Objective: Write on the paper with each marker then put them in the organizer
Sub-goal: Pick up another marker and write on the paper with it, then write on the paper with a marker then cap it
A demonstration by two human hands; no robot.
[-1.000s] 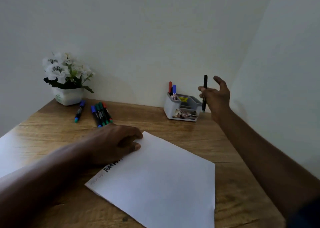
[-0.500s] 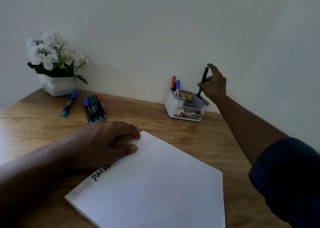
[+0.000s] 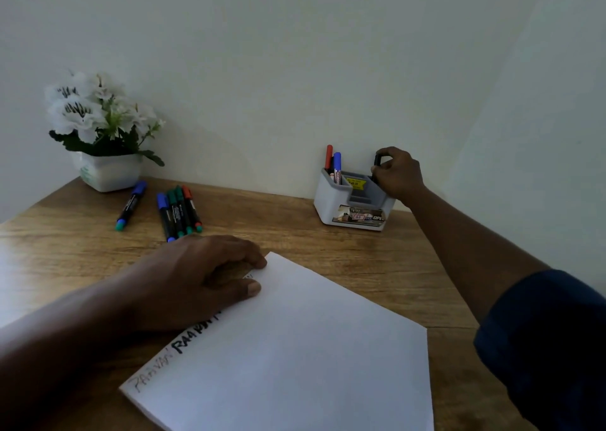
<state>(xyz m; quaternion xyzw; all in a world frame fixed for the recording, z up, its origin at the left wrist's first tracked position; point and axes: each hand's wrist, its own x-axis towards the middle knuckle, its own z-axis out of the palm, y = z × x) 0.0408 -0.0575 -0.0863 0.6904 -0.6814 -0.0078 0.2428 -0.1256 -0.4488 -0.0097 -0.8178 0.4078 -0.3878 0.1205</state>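
Observation:
A white sheet of paper [image 3: 295, 348] lies on the wooden table with black and faint writing near its left corner. My left hand [image 3: 196, 276] rests flat on the paper's top left corner. My right hand [image 3: 398, 174] grips a black marker [image 3: 377, 160] that stands lowered into the right rear slot of the grey-and-white organizer [image 3: 355, 201]; only the marker's top shows. A red marker [image 3: 329, 156] and a blue marker [image 3: 336, 165] stand in the organizer's left slot. Several markers [image 3: 178, 212] lie together on the table at the left, with one more blue-capped marker [image 3: 131, 205] beside them.
A white pot of white flowers [image 3: 101, 135] stands in the table's far left corner against the wall. Walls close the table at the back and right. The organizer sits close to the back wall.
My right hand has lowered the black marker from above the organizer down into its right rear slot. My left hand has stayed on the paper. The head camera has shifted.

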